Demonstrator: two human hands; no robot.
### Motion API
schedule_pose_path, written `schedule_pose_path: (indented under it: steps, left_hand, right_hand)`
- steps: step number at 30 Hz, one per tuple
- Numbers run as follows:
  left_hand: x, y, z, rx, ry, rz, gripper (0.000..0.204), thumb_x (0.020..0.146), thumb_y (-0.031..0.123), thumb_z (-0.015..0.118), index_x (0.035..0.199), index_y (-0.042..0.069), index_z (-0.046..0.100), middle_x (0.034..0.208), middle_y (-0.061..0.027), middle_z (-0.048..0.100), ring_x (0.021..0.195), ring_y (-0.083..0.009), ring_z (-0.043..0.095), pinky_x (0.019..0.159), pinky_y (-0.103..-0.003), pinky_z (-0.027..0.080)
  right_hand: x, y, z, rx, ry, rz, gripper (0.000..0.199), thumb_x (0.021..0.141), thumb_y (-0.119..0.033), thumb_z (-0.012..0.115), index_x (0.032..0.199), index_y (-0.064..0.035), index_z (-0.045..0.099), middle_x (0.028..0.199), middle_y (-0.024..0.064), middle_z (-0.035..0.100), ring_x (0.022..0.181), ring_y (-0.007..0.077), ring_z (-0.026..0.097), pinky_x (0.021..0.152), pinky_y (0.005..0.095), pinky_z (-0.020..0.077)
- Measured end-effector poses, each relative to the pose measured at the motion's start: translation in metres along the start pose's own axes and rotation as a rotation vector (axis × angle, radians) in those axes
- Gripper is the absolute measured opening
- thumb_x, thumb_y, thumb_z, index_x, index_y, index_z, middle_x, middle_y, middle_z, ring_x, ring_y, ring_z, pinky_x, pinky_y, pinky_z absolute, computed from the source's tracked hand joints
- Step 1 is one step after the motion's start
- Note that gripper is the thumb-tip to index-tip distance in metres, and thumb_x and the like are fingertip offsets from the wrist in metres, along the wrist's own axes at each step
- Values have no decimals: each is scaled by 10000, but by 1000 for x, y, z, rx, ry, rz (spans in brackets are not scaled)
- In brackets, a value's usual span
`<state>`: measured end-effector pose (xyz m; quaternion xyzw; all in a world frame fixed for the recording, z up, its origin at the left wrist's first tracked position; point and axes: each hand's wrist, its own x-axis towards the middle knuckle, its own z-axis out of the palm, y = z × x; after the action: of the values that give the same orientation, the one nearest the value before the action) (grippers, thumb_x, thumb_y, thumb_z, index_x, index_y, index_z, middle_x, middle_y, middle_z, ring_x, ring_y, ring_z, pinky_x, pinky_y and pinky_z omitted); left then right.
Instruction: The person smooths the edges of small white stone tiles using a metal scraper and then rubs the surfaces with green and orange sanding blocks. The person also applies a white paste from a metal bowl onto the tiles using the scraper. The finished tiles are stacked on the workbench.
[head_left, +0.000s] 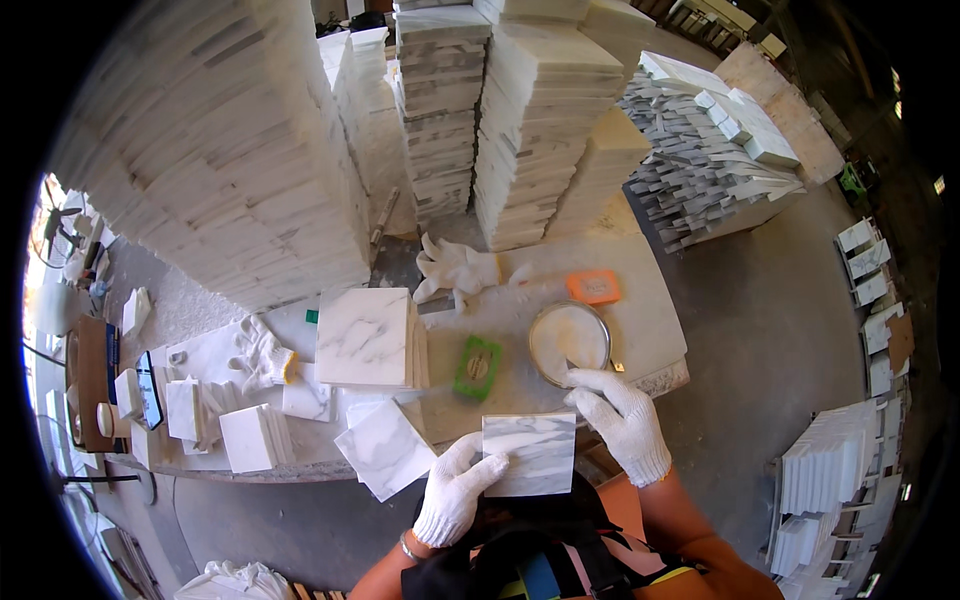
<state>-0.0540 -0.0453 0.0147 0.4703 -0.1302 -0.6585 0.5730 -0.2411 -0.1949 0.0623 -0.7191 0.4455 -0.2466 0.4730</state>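
Note:
My left hand (460, 488), in a white knit glove, grips a square white marble tile (535, 462) with grey veins by its left edge, close to my body. My right hand (625, 425), gloved the same way, reaches to the near rim of a round, shallow metal dish (611, 345) of pale material. Its fingertips are drawn together at the dish; whatever they pinch is too small to make out. Left of the dish lies a green box (477, 367), and beyond it an orange box (594, 287). Another veined tile (385, 448) lies askew beside my left hand.
A stack of square tiles (365, 338) stands on the stone-topped table (650, 300). Loose gloves (455, 272), smaller tile pieces (250, 438) and a phone (150, 390) lie around it. Tall tile stacks (545, 130) rise behind. More tiles (825, 460) sit on the floor at right.

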Motion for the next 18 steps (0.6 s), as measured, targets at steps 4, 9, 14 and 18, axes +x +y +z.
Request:
schedule_pose_path:
  steps: [4, 9, 14, 18]
  left_hand:
    - [18, -9, 13, -114, 66, -31, 333, 960, 119, 650, 1243, -53, 620, 1191, -107, 682, 1065, -162, 612, 976, -308, 465]
    - [44, -26, 23, -184, 112, -19, 408, 914, 147, 696, 1251, -66, 613, 1206, -122, 682, 1112, -194, 603, 1024, -334, 434]
    - [64, -45, 27, -143, 120, 17, 388, 957, 177, 662, 1267, -49, 603, 1207, -107, 674, 1115, -175, 592, 1005, -324, 449]
    - [70, -74, 26, -297, 94, 47, 540, 942, 249, 696, 1369, -35, 526, 1306, -119, 630, 1192, -207, 586, 1042, -361, 454]
  right_hand:
    - [19, 7, -20, 119, -173, 183, 321, 979, -190, 649, 1237, -3, 675, 1030, 117, 742, 945, 147, 690, 857, 290, 531]
    - [37, 34, -33, 75, -368, 151, 357, 973, -249, 655, 1225, 3, 678, 1086, 105, 735, 1029, 146, 669, 917, 309, 512]
    - [48, 48, -43, 94, -437, 203, 346, 958, -236, 663, 1199, 12, 679, 1086, 95, 730, 1011, 140, 660, 912, 306, 509]
    - [43, 62, -46, 234, -382, 264, 327, 935, -192, 682, 1184, 21, 687, 1022, 79, 720, 909, 122, 650, 830, 284, 518]
